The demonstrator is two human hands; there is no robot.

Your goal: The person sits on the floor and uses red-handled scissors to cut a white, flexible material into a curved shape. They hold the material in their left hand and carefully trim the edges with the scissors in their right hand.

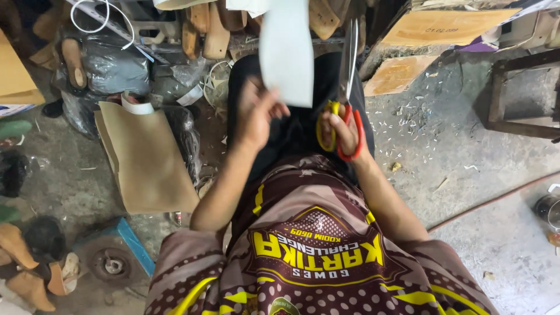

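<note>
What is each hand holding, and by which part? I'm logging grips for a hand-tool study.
The left hand pinches the white sheet at its lower left edge. The right hand holds scissors by their red and yellow handle loops.

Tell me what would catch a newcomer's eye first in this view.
At top centre, the left hand holds up a pale rectangular sheet, while the right hand grips long steel scissors with red and yellow handles, blades pointing up beside the sheet. To the left, flat tan leather-like sheets lie on the grey concrete floor, with brown shoe pieces at the lower left corner.
</note>
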